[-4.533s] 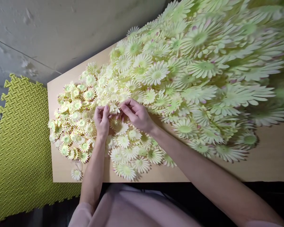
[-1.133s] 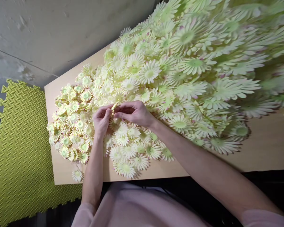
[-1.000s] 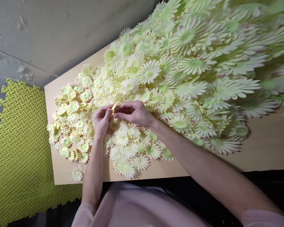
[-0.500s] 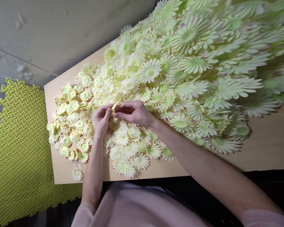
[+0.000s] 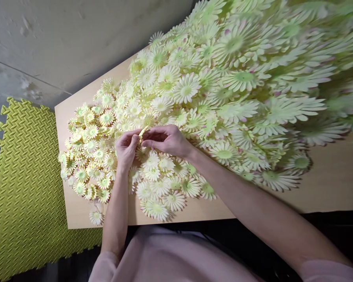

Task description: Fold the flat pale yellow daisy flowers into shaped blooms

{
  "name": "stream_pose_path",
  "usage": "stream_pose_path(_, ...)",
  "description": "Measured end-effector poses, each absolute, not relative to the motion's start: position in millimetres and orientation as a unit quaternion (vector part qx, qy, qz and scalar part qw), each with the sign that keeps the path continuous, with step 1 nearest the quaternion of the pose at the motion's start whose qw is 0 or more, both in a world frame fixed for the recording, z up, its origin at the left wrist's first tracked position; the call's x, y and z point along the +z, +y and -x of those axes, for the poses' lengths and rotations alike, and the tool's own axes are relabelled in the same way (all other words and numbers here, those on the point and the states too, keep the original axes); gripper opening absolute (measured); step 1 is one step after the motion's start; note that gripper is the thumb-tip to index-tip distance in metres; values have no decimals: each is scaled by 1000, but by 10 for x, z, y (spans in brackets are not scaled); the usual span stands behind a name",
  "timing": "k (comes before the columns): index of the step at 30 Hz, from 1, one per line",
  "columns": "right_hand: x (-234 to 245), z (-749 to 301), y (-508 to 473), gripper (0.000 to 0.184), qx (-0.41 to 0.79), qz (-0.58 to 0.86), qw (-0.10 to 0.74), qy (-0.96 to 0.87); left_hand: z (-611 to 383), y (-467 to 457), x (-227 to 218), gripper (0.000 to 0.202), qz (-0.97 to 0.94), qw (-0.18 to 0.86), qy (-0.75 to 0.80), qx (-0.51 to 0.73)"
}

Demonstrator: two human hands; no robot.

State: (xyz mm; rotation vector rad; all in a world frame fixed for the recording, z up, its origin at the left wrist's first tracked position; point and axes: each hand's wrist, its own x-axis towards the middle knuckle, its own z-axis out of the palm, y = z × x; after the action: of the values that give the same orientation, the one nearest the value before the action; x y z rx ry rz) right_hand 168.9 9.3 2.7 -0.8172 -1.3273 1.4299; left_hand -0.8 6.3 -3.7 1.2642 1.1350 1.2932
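Fingertips of the left hand and right hand pinch one small paper flower together. Flower heaps cover the counter.

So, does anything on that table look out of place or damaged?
Little: one stray flower lies apart from the heap, by the table corner. The pinched flower between left hand and right hand looks folded or edge-on.

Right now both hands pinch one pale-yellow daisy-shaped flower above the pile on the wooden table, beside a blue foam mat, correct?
No: the head view shows the foam mat is yellow-green, not blue; the rest, about the pinched pale-yellow flower, stands.
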Motion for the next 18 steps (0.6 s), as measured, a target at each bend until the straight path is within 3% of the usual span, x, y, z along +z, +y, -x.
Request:
stream_pose_path(10,-14,-1700,99,30,589,333,491,-549,19,66,-70,28,-522,486,460,529)
stream_pose_path(18,24,-1692,88,13,591,310,499,-553,-41,41,35,28,-537,438,489,530)
